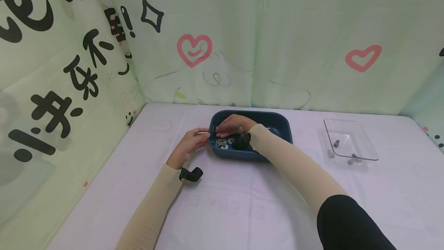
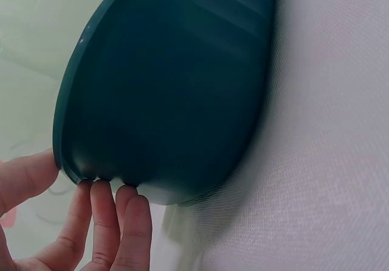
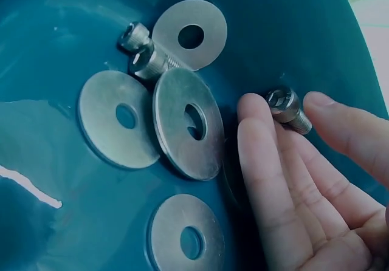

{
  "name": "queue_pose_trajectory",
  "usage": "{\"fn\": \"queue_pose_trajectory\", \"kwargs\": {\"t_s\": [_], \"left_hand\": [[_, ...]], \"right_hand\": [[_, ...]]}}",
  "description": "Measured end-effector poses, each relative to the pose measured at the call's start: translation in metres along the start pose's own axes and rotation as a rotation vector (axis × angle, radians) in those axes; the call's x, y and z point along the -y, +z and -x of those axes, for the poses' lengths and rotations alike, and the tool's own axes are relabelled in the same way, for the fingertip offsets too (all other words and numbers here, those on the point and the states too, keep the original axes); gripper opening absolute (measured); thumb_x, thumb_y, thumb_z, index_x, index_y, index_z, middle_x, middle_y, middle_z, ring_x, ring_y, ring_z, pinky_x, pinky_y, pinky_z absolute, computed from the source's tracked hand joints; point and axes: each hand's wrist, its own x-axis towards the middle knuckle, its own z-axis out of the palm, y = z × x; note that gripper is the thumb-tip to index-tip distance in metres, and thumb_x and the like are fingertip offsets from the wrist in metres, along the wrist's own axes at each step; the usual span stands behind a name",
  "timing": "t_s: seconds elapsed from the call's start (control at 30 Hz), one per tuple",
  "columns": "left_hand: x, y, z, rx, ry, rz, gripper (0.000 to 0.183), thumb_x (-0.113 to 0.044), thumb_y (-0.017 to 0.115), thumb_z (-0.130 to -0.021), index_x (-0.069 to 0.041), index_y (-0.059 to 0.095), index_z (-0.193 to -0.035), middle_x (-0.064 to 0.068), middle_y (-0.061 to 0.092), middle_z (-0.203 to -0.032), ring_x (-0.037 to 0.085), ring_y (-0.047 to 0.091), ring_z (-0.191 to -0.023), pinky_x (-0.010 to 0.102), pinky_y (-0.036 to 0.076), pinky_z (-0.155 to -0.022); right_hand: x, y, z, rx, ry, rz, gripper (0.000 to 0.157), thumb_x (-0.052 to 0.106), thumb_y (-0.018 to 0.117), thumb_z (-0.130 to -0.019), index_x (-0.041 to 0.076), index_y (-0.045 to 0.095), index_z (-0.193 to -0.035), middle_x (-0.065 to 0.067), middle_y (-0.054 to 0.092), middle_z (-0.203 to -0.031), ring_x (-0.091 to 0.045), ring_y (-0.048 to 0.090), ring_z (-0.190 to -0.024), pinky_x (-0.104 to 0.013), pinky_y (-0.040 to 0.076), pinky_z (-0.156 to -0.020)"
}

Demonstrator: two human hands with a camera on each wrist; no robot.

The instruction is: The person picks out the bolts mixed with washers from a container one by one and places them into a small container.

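Note:
My right hand (image 1: 231, 125) reaches into a dark blue plastic bin (image 1: 222, 153). In the right wrist view its thumb and fingers pinch a metal socket-head bolt (image 3: 289, 110), head up and tilted, near the bin wall. Beside those fingers lie several large flat washers (image 3: 118, 119), some overlapping, and two more socket-head bolts (image 3: 149, 61). My left hand (image 1: 189, 144) is at the bin's left end. In the left wrist view its thumb is at the rim and its fingertips are on the outer wall just below, pinching the edge.
To the right, a clear plastic tray (image 1: 367, 147) with a few bolts (image 1: 336, 143) in or beneath it stands on the white-covered table (image 1: 222, 211). A patterned curtain (image 1: 295, 30) hangs behind the table, and another (image 1: 69, 165) along the left.

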Motion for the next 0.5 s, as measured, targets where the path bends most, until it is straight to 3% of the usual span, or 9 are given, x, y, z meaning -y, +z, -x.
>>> {"fn": "queue_pose_trajectory", "kwargs": {"t_s": [0.23,0.5], "left_hand": [[0.0006,-0.0013,-0.0015,0.002,-0.003,-0.001,0.039,-0.009,0.055,-0.094,0.004,0.047,-0.130,0.020,0.058,-0.126,0.006,0.062,-0.088,0.037,0.047,-0.101],[-0.0004,-0.0007,-0.0012,-0.012,-0.034,-0.018,0.038,-0.011,0.055,-0.094,0.001,0.049,-0.130,0.021,0.056,-0.129,0.010,0.062,-0.093,0.038,0.045,-0.103]], "right_hand": [[-0.0023,0.0011,-0.0020,-0.022,-0.018,-0.027,0.032,0.001,0.059,-0.090,-0.011,0.057,-0.119,-0.005,0.068,-0.081,-0.012,0.067,-0.075,-0.025,0.057,-0.076],[-0.0027,0.0012,-0.0048,-0.042,-0.034,0.021,0.032,0.002,0.058,-0.091,-0.009,0.056,-0.121,-0.006,0.067,-0.089,-0.011,0.066,-0.078,-0.028,0.056,-0.082]]}}
